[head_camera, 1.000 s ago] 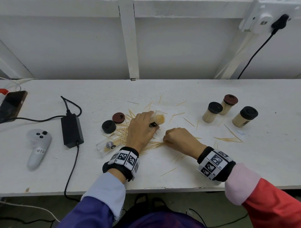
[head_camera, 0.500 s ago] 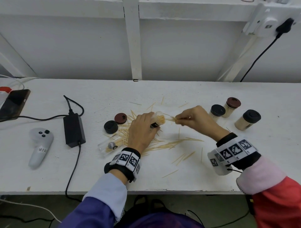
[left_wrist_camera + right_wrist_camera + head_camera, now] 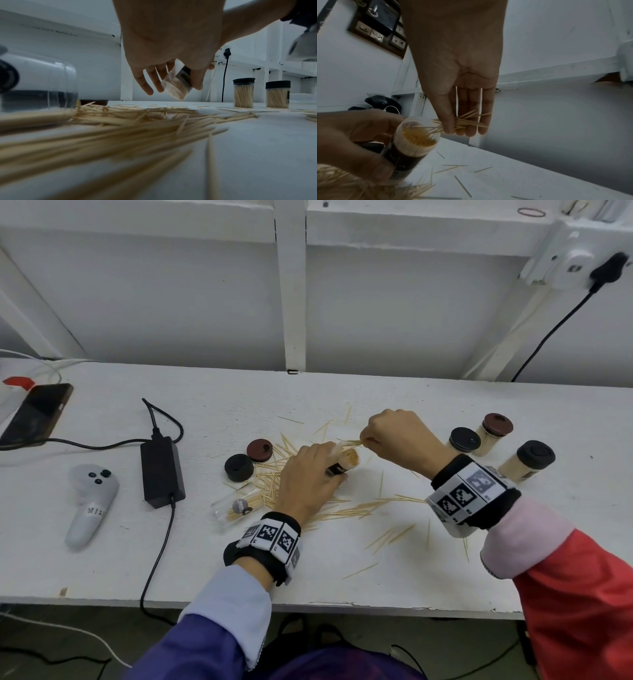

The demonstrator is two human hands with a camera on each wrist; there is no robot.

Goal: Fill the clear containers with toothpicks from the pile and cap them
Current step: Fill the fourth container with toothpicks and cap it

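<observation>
**Toothpicks going into tilted container**

White table (image 3: 445, 405) is standing against white wall; three capped containers (image 3: 464, 441) are sitting right, one uncapped lying left, two loose caps (image 3: 238, 467); left hand (image 3: 305, 477) is gripping open container (image 3: 346, 462), mouth tilting up-right; right hand (image 3: 399, 436) is pinching a toothpick bundle (image 3: 464, 121), tips at mouth.

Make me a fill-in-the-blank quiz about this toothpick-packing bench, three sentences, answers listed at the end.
1. The left hand holds a clear plastic container whose mouth is tilted toward the ____ hand.
2. The right hand pinches a small bunch of wooden toothpicks at that container's ____.
3. To the right stand ____ filled, capped containers; the nearest has a black cap.

Missing words: right; mouth; three
</observation>
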